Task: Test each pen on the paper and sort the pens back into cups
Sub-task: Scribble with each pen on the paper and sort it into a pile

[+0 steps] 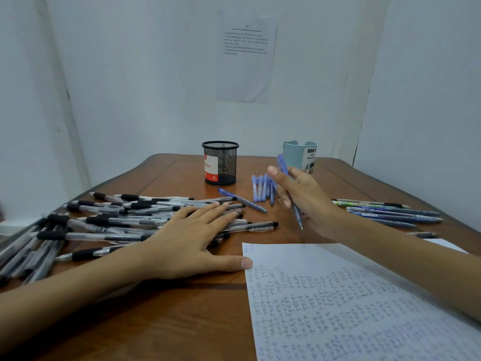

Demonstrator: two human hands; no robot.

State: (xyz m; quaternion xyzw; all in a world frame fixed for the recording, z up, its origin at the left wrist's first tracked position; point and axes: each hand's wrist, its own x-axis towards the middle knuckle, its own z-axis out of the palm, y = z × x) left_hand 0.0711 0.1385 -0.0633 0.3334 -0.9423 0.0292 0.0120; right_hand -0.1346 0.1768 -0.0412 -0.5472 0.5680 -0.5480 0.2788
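My right hand (304,194) holds a blue pen (296,213) in its curled fingers, tip pointing down toward me, just above the table behind the paper. My left hand (192,235) lies flat with straight fingers on a big pile of clear pens with black grips (104,220), its thumb touching the paper's top left corner. The white paper (351,308), covered with rows of handwritten "test", lies at the front right. A black mesh cup (220,162) and a pale blue desk organizer cup (299,155) stand at the back.
A short row of blue pens (261,187) lies beside the right hand, and one more blue pen (242,200) lies askew in front of the mesh cup. Several dark blue pens and a green one (390,212) lie at the right edge. A printed sheet (246,56) hangs on the wall.
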